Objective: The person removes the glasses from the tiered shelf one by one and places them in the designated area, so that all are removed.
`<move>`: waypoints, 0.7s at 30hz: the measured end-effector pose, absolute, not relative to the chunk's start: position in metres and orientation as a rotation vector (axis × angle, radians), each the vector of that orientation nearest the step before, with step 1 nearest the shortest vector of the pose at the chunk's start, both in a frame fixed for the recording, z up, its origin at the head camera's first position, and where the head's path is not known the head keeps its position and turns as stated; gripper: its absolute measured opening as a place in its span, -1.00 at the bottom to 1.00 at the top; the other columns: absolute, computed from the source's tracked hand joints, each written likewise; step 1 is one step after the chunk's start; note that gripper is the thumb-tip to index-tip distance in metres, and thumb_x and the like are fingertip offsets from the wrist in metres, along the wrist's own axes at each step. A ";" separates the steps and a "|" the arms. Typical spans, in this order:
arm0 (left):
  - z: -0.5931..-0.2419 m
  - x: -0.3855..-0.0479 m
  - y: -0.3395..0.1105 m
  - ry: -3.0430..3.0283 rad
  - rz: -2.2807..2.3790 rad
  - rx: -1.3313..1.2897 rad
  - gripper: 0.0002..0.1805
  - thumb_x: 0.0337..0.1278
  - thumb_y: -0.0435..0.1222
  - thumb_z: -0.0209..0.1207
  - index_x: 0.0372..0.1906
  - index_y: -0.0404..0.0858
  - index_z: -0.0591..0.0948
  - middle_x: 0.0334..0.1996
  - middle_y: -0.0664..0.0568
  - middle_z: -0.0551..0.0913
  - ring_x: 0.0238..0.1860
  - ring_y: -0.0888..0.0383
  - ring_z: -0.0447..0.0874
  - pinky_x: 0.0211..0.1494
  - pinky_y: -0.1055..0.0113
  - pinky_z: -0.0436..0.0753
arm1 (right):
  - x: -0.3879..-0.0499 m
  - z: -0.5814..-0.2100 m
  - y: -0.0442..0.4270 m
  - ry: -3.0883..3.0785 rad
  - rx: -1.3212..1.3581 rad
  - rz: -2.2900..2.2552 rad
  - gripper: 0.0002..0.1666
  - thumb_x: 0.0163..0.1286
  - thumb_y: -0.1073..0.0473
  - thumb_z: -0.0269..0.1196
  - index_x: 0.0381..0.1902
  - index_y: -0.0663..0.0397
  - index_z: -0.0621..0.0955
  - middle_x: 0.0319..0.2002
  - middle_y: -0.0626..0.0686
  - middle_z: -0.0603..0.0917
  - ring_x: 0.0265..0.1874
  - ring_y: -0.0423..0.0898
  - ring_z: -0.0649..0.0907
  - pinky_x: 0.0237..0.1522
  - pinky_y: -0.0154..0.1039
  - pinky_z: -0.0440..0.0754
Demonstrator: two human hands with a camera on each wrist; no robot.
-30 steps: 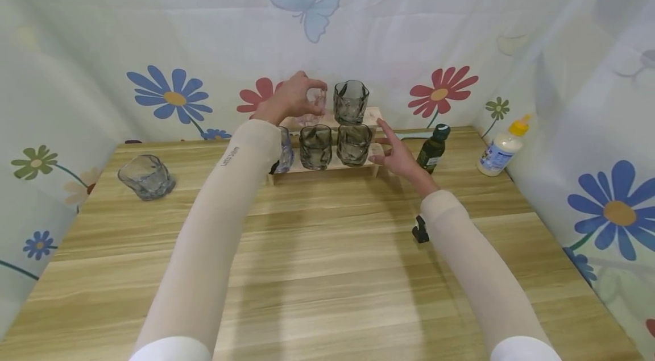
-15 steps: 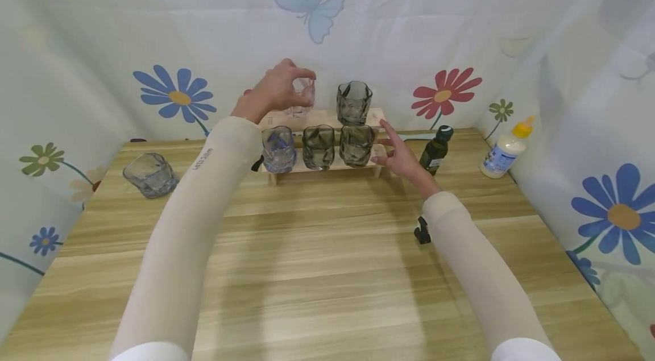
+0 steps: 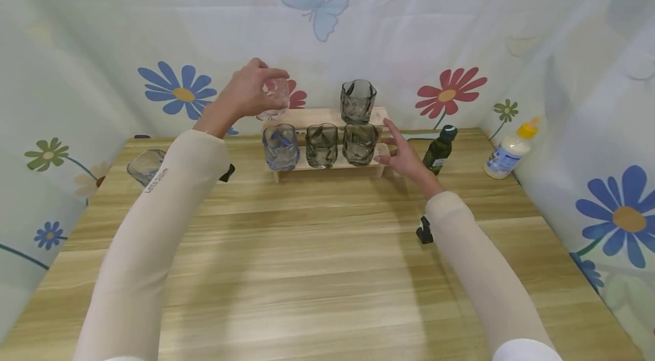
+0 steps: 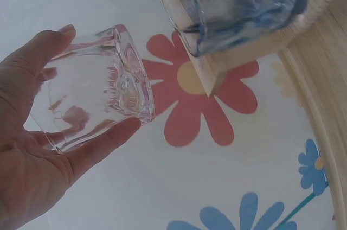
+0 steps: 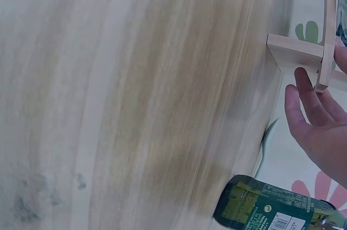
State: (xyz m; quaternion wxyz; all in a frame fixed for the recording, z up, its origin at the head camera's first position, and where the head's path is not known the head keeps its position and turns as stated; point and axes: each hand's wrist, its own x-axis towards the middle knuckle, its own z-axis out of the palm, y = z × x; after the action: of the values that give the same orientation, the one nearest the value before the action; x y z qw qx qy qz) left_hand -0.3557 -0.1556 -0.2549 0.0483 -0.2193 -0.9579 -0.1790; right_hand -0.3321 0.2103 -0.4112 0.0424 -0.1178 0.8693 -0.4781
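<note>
My left hand [image 3: 248, 88] pinches a clear, pink-tinged glass [image 3: 277, 96] between thumb and fingers, at the left end of the wooden rack's upper shelf [image 3: 312, 117]. In the left wrist view this glass [image 4: 89, 97] is in the air, apart from the wood. My right hand [image 3: 406, 159] grips the rack's right end, its fingers and thumb on either side of a board [image 5: 327, 29] in the right wrist view. A grey glass [image 3: 358, 100] stands on the upper shelf. Below it stand a bluish glass [image 3: 281, 149] and two dark grey glasses [image 3: 322, 146].
Another glass [image 3: 145, 165] stands on the table at left, partly hidden by my left sleeve. Right of the rack are a dark green bottle [image 3: 440, 150] and a white bottle with a yellow cap [image 3: 509, 150]. A flowered curtain [image 3: 327, 54] hangs behind the table [image 3: 317, 258].
My left hand has carried the clear glass leftward along the upper shelf, away from the grey glass. The bluish glass below has come into full view. My right hand stays at the rack.
</note>
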 end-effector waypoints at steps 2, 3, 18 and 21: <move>-0.256 -0.351 -0.162 -2.922 -0.555 -0.643 -0.32 0.17 -0.08 0.31 0.40 -0.11 0.47 0.23 -0.32 0.36 0.15 -0.23 0.39 0.19 -0.22 0.45 | -0.331 -0.411 0.210 2.662 -0.365 -1.462 0.16 0.39 0.34 0.27 0.62 -0.45 -0.16 0.57 0.23 0.10 0.15 0.31 0.60 -0.12 -0.08 0.59; -0.256 -0.349 -0.166 -2.921 -0.556 -0.633 -0.32 0.16 -0.07 0.32 0.40 -0.11 0.47 0.23 -0.33 0.35 0.14 -0.24 0.39 0.18 -0.23 0.44 | -0.331 -0.410 0.210 2.662 -0.367 -1.462 0.16 0.39 0.34 0.27 0.62 -0.44 -0.16 0.58 0.22 0.09 0.17 0.31 0.60 -0.12 -0.08 0.60; -0.269 -0.316 -0.214 -2.960 -0.475 -0.562 -0.31 0.14 -0.09 0.32 0.38 -0.17 0.46 0.20 -0.36 0.35 0.12 -0.30 0.41 0.15 -0.29 0.46 | -0.333 -0.411 0.211 2.676 -0.377 -1.442 0.17 0.39 0.34 0.27 0.62 -0.43 -0.17 0.53 0.29 0.19 0.01 0.31 0.66 -0.24 -0.22 0.55; -0.274 -0.312 -0.225 -2.968 -0.451 -0.567 -0.31 0.13 -0.08 0.35 0.36 -0.17 0.47 0.19 -0.35 0.37 0.09 -0.29 0.43 0.07 -0.27 0.51 | -0.333 -0.411 0.211 2.682 -0.372 -1.436 0.17 0.39 0.33 0.28 0.62 -0.43 -0.17 0.52 0.30 0.22 0.03 0.30 0.65 -0.23 -0.22 0.55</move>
State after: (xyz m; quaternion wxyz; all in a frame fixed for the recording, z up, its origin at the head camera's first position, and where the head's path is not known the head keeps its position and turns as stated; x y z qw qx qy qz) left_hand -0.3119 -0.2248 -0.2744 0.0430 -0.1855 -0.9705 -0.1476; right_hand -0.3330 0.2111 -0.4111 0.0386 -0.1212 0.8744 -0.4682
